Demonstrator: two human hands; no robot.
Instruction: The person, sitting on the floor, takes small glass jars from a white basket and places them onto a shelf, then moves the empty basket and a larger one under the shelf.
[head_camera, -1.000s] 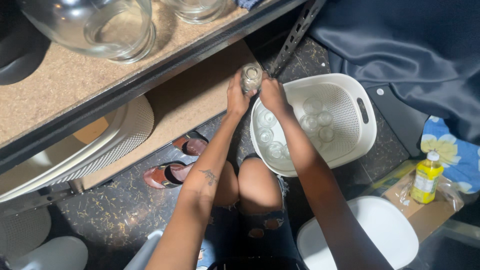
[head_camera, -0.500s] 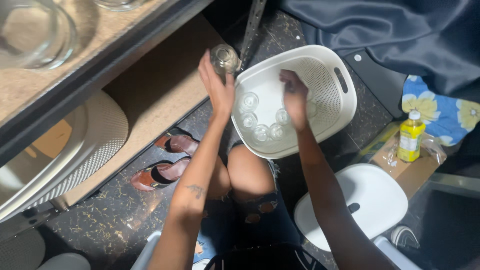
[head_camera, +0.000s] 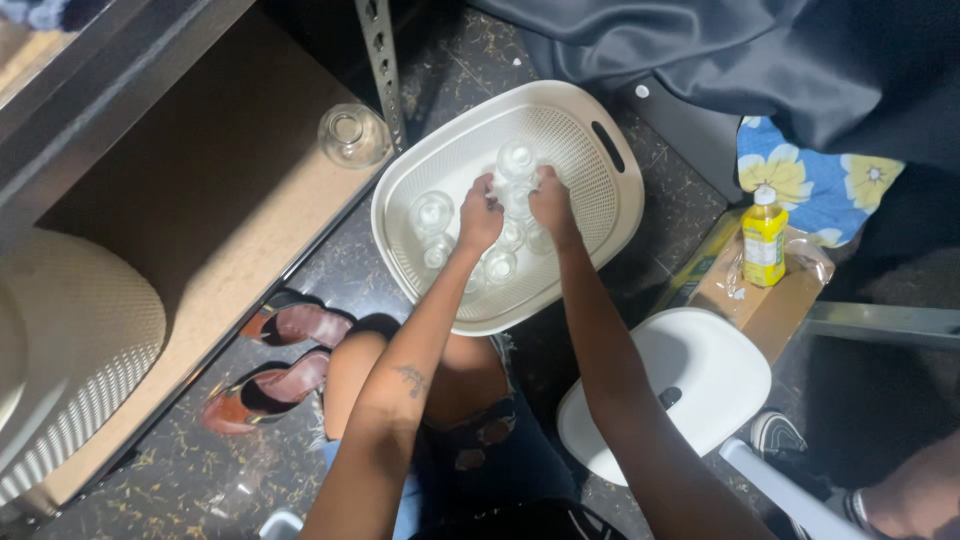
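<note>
Both hands (head_camera: 515, 212) among basket (head_camera: 600, 215) glasses (head_camera: 432, 212)

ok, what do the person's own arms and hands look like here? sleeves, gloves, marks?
Both arms are bare to above the elbow: no sleeves, gloves or watch show. The left forearm carries a small dark tattoo. The left hand and right hand are bare; any rings are too small to tell.

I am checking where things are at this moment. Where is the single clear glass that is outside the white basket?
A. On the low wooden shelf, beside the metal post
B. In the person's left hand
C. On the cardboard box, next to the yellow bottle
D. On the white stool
A: the lone clear glass stands on the low wooden shelf beside the metal post, while both hands are down in the white basket.
</note>
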